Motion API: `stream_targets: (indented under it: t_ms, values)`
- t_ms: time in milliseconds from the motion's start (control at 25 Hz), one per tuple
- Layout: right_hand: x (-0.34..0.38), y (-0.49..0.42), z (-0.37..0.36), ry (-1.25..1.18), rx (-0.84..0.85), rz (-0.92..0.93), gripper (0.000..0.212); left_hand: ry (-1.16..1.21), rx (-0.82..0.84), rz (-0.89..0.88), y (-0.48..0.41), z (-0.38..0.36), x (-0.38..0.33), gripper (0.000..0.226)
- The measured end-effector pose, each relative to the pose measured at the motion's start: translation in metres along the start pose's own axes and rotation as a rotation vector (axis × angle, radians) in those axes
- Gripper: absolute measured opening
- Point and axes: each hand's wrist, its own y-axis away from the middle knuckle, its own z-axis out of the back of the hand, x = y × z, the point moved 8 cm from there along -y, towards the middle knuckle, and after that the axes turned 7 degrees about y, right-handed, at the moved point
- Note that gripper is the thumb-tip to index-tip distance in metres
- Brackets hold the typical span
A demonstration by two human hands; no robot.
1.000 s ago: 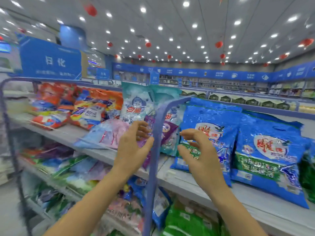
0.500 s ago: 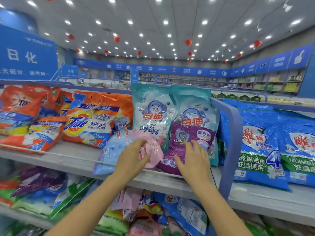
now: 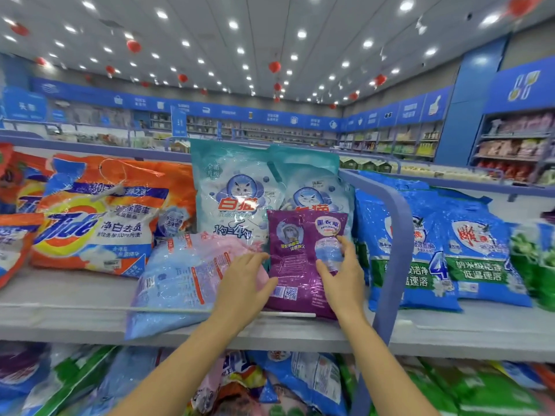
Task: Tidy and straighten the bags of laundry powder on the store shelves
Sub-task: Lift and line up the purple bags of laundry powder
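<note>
Our fingers (image 3: 259, 258) were spread at mid-frame: our left hand (image 3: 243, 283) lay flat on the pink-and-blue bag (image 3: 180, 277), our right hand (image 3: 342, 277) pressed the purple bag (image 3: 294, 253).

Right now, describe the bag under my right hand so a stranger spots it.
On the grey shelf, just left of the blue divider post, the purple bag stands before two teal cat bags. Unlike its neighbours, it is purple and smaller.

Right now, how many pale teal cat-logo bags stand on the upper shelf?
2. One pale teal cat-logo plastic bag stands behind the pink-and-blue bag; the second teal bag, right of it, behind the purple bag. Others may be hidden.
</note>
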Motion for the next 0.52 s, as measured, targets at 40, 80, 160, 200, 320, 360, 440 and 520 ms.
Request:
stream_targets:
  t_ms: [40, 80, 160, 200, 320, 360, 440, 520]
  values:
    - [0.011, 0.0, 0.005, 0.016, -0.047, 0.051, 0.052, 0.048, -0.012, -0.019, 0.001, 0.002, -0.003, 0.048]
    - [0.023, 0.0, 0.011, 0.041, -0.106, 0.097, 0.051, 0.128, -0.021, -0.036, 0.003, 0.005, -0.008, 0.049]
    - [0.048, 0.0, 0.028, 0.036, -0.228, 0.166, 0.051, 0.39, -0.015, -0.007, 0.005, 0.01, -0.018, 0.052]
    - [0.06, 0.002, 0.036, -0.003, -0.267, 0.193, 0.051, 0.519, 0.006, 0.034, 0.007, 0.01, -0.023, 0.052]
    - [0.093, 0.009, 0.04, -0.191, -0.186, 0.253, 0.04, 0.735, 0.125, 0.128, 0.009, 0.0, -0.038, 0.063]
    - [0.101, 0.012, 0.033, -0.267, -0.09, 0.246, 0.032, 0.802, 0.18, 0.141, 0.011, -0.006, -0.043, 0.067]
    - [0.105, 0.019, 0.012, -0.466, 0.131, 0.147, 0.014, 0.896, 0.23, 0.162, 0.016, -0.013, -0.046, 0.069]
    - [0.099, 0.028, -0.01, -0.66, 0.343, -0.075, 0.021, 0.903, 0.193, 0.214, 0.02, -0.01, -0.04, 0.056]
